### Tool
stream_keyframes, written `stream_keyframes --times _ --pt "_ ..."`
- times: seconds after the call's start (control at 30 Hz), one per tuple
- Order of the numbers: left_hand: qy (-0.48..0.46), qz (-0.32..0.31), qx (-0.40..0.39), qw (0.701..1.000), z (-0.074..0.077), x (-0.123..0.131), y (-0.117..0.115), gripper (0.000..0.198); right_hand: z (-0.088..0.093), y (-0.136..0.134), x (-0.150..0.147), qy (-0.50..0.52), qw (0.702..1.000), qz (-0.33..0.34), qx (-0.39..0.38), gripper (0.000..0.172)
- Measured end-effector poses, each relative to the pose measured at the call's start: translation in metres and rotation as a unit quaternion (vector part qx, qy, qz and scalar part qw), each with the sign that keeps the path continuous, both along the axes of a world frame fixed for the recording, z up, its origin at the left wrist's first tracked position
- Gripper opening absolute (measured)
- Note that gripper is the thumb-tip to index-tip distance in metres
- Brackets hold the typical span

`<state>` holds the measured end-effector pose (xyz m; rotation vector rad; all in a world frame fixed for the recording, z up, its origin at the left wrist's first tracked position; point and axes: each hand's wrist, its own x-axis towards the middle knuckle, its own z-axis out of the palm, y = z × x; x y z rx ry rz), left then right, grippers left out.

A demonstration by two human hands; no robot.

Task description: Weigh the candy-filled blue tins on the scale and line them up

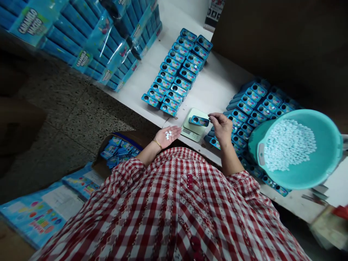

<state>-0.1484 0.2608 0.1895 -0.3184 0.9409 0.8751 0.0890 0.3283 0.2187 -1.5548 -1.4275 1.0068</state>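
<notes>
Left grip (pixel 168 137) open, palm up, a few white mints (pixel 168 135) loose on it. Right grip (pixel 221 127) closed to a pinch, fingers (pixel 213 116) just beside a blue tin (pixel 199 121), anything between them too small to tell. Tin lying flat on a pale green digital scale (pixel 191 133) on the white desk (pixel 217 69). Nearby, long rows of blue tins (pixel 174 72), and at right a teal basin (pixel 299 179) heaped with more white mints (pixel 289 145).

The person wears a red-and-white checked shirt (pixel 174 214) with dark red buttons (pixel 189 181) and a gold bangle (pixel 157 144).
</notes>
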Motion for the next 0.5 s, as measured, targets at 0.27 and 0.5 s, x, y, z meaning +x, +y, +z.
stream_keyframes --times 0.27,0.5 --pt "0.016 0.006 0.001 1.0 -0.003 -0.004 0.001 0.029 0.001 -0.005 0.005 0.01 1.0 -0.02 0.002 0.018" --pt "0.014 0.005 0.0 1.0 -0.003 -0.003 0.0 0.029 -0.005 -0.006 -0.013 -0.023 0.997 0.062 -0.029 0.02"
